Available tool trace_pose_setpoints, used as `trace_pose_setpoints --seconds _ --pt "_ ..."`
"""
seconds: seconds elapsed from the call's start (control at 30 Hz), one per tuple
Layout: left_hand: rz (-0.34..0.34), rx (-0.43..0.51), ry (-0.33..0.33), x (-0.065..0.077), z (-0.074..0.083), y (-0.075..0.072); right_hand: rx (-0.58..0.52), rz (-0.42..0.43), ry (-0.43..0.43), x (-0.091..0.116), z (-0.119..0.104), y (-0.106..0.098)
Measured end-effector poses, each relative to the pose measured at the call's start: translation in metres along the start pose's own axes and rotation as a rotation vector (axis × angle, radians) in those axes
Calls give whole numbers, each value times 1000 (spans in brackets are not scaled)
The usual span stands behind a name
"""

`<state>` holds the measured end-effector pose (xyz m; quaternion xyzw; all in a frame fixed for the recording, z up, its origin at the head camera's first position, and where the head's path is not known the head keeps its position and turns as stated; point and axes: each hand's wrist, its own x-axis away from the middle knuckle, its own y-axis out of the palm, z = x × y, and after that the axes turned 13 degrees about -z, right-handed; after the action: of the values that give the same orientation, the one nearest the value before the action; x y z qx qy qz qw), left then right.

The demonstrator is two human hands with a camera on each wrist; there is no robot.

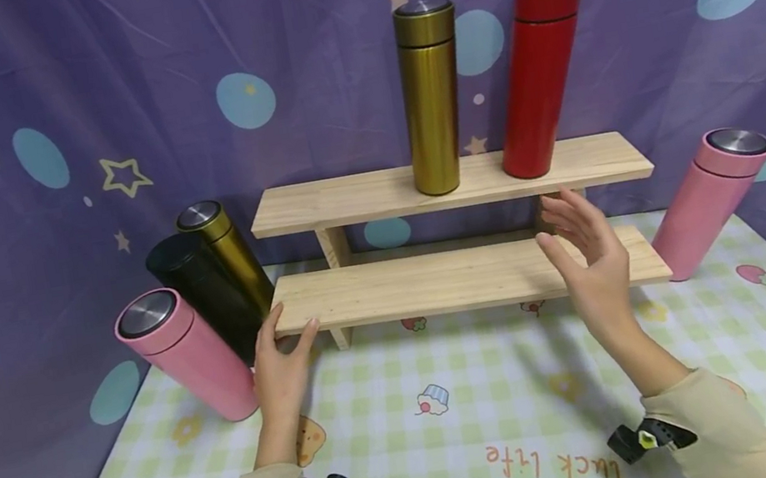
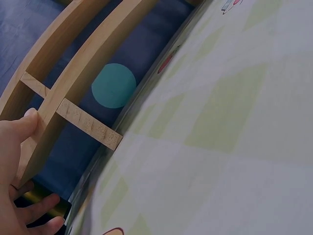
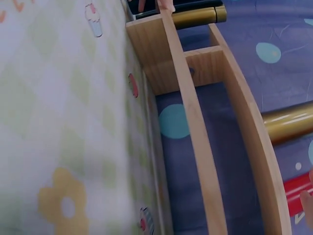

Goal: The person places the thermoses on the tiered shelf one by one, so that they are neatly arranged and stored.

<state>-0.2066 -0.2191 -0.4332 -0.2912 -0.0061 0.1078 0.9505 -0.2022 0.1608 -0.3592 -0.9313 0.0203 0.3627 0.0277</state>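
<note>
Left pink bottle (image 1: 185,357): on the table (image 1: 389,458), between eight and nine o'clock from the middle of the wooden shelf (image 1: 465,276); I see its shiny metal top, and its base lies just beside my left hand (image 1: 285,378).
Black bottle (image 1: 206,298): just behind that pink one, towards nine o'clock, partly covered by it in my head view.
Left gold bottle (image 1: 242,258): behind the black one, a touch past nine, close to the shelf's left end; whether it touches the wood I cannot tell.
Left hand's state: at eight o'clock, pinching the front left corner of the lower board (image 1: 406,286), thumb on the front edge, fingers at the end of the board.
Wooden shelf: two stepped boards across the far part of the table, the upper board (image 1: 338,200) set higher and farther back.
Right gold bottle (image 1: 437,107): upright on the upper board at twelve o'clock.
Red bottle (image 1: 543,81): upright on the same board, towards one o'clock.
Right hand (image 1: 597,271): near four o'clock, by the right part of the lower board, thumb spread away from the gently curved fingers; I cannot tell whether a fingertip meets the wood.
Right pink bottle (image 1: 712,205): on the table at three o'clock, just beside the shelf's right end.
</note>
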Motion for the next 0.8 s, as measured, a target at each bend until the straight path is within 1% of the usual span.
trace_pose_setpoints --seconds 0.17,0.3,0.8 --pt "-1 0 3 0 0 0 17 17 3 7 5 -10" --pt "-3 -1 -1 0 0 0 29 32 30 12 7 -20" --pt "0 -7 -15 1 0 0 -41 125 121 26 13 -50"
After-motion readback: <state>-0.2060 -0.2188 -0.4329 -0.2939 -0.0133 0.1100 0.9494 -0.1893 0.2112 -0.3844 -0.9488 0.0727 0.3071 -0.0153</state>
